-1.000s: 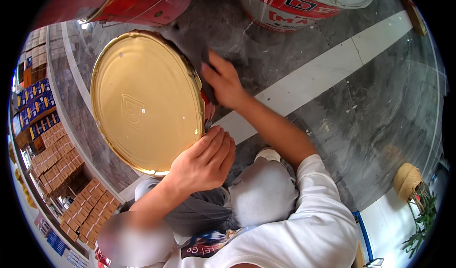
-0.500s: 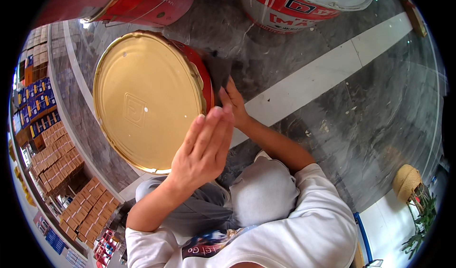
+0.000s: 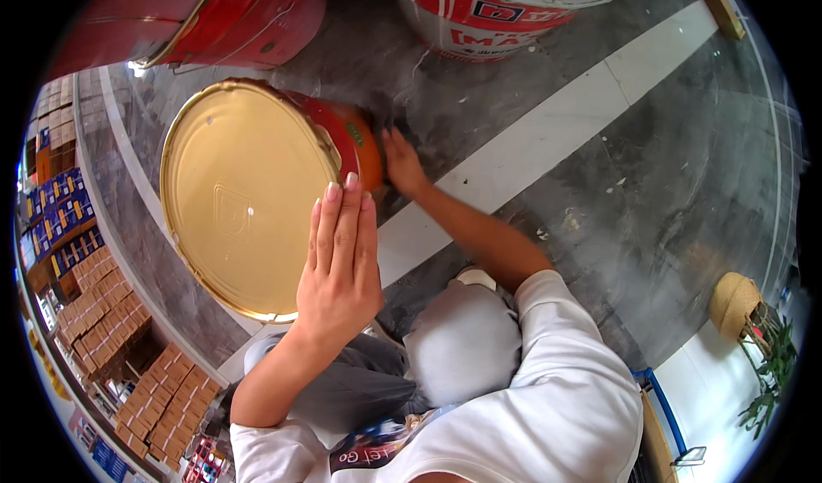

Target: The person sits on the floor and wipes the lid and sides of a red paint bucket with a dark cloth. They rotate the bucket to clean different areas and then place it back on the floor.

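Observation:
A red metal paint bucket (image 3: 332,128) with a round gold lid (image 3: 231,175) is in front of me, left of the middle. The lid faces up toward me, and the bucket's red and orange side shows on the right. My left hand (image 3: 341,265) is open, its fingers straight and together, over the lid's near right edge; whether it presses on the rim I cannot tell. Beyond it, my right hand (image 3: 402,164) is low beside the orange lower part of the bucket. Motion smears its fingers, and a dark blurred patch lies just past them.
Red buckets (image 3: 265,20) stand at the far left, and a white and red bucket (image 3: 497,12) at the far middle. A pale strip (image 3: 548,132) crosses the dark marble floor (image 3: 634,217). Stacked cartons (image 3: 111,312) line the left, and a woven basket (image 3: 734,305) sits beside a plant at right.
The dark flat piece at my right hand no longer shows clearly. My left hand has turned fingers-up, and more of the bucket's orange side is visible. The whole view has shifted slightly.

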Demonstrator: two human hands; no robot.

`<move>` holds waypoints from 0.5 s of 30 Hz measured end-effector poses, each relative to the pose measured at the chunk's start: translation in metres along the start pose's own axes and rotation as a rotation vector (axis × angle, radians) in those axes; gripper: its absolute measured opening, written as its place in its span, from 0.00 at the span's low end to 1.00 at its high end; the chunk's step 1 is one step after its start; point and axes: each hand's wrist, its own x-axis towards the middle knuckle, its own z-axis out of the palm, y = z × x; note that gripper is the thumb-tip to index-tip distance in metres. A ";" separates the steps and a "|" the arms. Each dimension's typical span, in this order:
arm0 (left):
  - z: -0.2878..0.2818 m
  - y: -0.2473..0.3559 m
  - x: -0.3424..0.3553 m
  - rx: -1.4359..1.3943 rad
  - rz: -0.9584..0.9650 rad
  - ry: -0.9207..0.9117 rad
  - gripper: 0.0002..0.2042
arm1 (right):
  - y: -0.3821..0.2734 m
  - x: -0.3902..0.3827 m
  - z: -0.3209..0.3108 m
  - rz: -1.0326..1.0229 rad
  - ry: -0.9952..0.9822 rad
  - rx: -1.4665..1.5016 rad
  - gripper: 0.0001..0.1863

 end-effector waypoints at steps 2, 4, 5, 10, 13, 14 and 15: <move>-0.001 0.000 -0.002 -0.044 -0.008 -0.022 0.29 | -0.017 -0.031 0.009 -0.178 0.067 0.124 0.20; -0.001 -0.001 0.001 -0.049 -0.008 -0.013 0.28 | -0.025 -0.037 0.016 -0.483 0.068 0.203 0.21; 0.000 -0.001 0.001 -0.037 -0.014 0.001 0.27 | -0.040 -0.033 0.015 -0.570 0.004 0.140 0.21; -0.002 -0.002 -0.001 -0.074 0.003 -0.039 0.30 | -0.133 0.011 0.000 -0.433 -0.406 0.173 0.22; -0.003 -0.002 0.000 -0.078 -0.008 -0.046 0.30 | -0.111 0.057 0.010 -0.094 -0.568 0.314 0.20; -0.003 -0.002 0.000 -0.078 -0.010 -0.047 0.30 | -0.095 0.068 0.008 -0.088 -0.531 0.260 0.20; -0.003 -0.001 0.001 -0.080 -0.008 -0.045 0.30 | -0.073 0.077 0.004 -0.082 -0.492 0.204 0.20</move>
